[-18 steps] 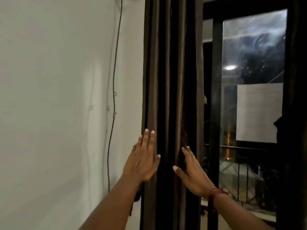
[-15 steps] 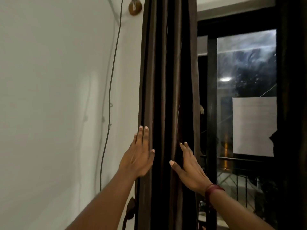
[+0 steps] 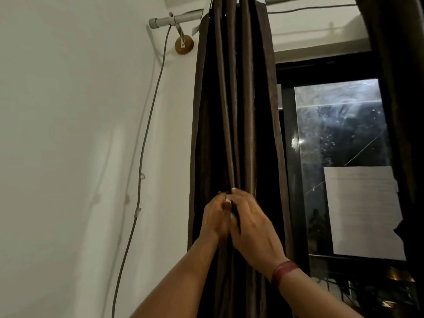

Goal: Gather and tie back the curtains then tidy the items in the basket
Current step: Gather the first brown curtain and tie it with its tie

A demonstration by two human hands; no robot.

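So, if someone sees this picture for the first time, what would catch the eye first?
Probably the two hands pressed together in the middle, the left hand and the right hand squeezing the folds of the dark brown curtain. That curtain hangs as a narrow bunch from the grey rod at the top. To the right, the dark window with a white paper sheet on the glass also stands out.

Dark brown curtain (image 3: 231, 111) hangs bunched in narrow vertical folds.
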